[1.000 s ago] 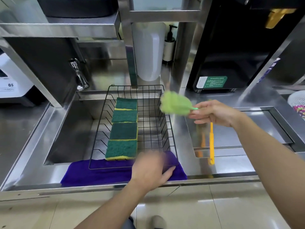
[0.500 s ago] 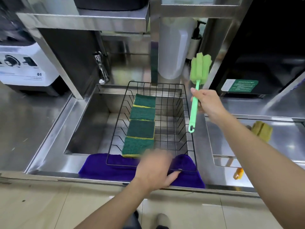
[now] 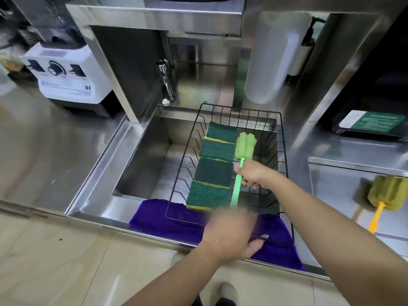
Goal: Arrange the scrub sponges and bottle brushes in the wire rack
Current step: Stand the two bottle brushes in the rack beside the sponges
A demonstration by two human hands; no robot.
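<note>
Right hand clenched around the green handle of a green bottle brush, inside the black wire rack. Foam head of the brush just beyond the knuckles, handle running back toward the near rim of the rack, past the wrist. Immediately left of that hand and brush, a row of four scrub sponges, dark green side up with yellow edges showing, lined front to back in the rack, brush just beside them. Left hand blurred, at the near edge of the rack, over a purple cloth that lies under the rack's front; fingers spread and flat-looking, but cannot tell whether grasping the wire or merely resting. Rack set over a steel sink, beyond and left of the left hand. Well to the right of the right forearm, a second bottle brush with an olive-yellow foam head and orange handle, lying on the steel surface, outside the rack. Far beyond the left hand, a white blender base.
</note>
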